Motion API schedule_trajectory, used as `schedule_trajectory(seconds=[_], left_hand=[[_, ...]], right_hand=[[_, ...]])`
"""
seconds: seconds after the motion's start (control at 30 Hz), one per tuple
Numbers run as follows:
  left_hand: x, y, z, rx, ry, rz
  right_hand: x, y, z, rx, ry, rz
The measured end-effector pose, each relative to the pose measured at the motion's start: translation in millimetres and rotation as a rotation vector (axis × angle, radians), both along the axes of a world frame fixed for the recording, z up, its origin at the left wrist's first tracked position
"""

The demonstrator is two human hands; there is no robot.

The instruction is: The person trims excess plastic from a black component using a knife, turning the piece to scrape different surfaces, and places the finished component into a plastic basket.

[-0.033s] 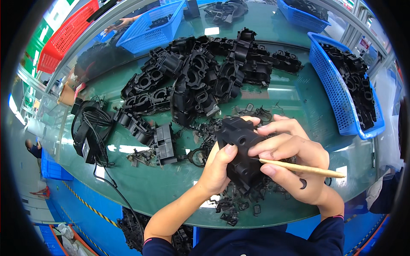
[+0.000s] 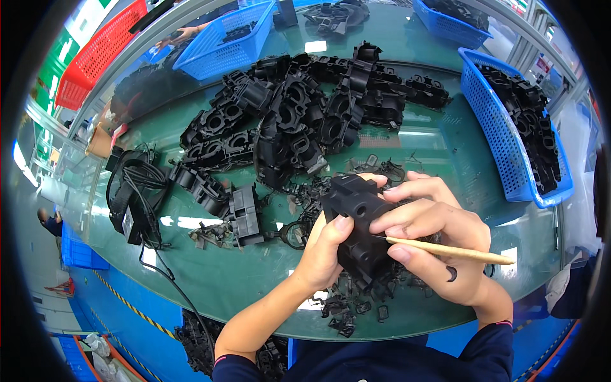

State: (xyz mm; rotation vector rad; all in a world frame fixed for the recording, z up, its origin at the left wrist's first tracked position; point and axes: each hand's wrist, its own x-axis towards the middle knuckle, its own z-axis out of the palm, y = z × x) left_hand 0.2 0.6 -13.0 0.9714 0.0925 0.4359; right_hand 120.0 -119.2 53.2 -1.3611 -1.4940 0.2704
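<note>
My left hand (image 2: 323,251) is closed round a black moulded plastic part (image 2: 361,210), thumb pressed on its near side. The part is tilted over the table, with round holes and knobs on its upper face. Between thumb and fingers my right hand (image 2: 445,235) grips a thin-tipped tool with a tan, wrapped-looking handle (image 2: 458,250). Its fine tip meets the part's surface. Some right fingers also rest on the part. Small black plastic scraps (image 2: 344,312) lie under and around my hands. The part's underside is hidden.
Beyond my hands is a heap of black plastic housings (image 2: 286,111) on the green table (image 2: 210,280). A blue basket (image 2: 503,153) of similar parts stands right, another blue basket (image 2: 213,48) far left. A black device with coiled cable (image 2: 133,191) sits left. Another person's hand (image 2: 184,33) shows far left.
</note>
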Motion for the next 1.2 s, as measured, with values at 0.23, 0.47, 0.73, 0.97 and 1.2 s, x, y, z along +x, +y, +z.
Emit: schedule_trajectory(seconds=[0.23,0.47,0.73,0.97,1.2], left_hand=[[0.3,-1.5,0.8,0.032,-0.026,0.028],[2.1,-3.8,-2.4,0.222,0.023,0.187],[2.2,11.0,5.0,-0.115,-0.047,0.000],[-3.8,1.7,6.6,0.148,0.193,0.395],[0.4,-1.0,-17.0,0.470,0.199,0.426]], right_hand=[[0.7,1.9,-5.6,0.017,0.032,0.019],[-6.1,9.8,-23.5,0.280,-0.368,-0.283],[39.0,-8.5,11.8,0.466,-0.132,-0.607],[25.0,3.7,-5.5,-0.218,-0.208,-0.361],[12.6,19.3,-40.5,-0.215,0.363,0.012]])
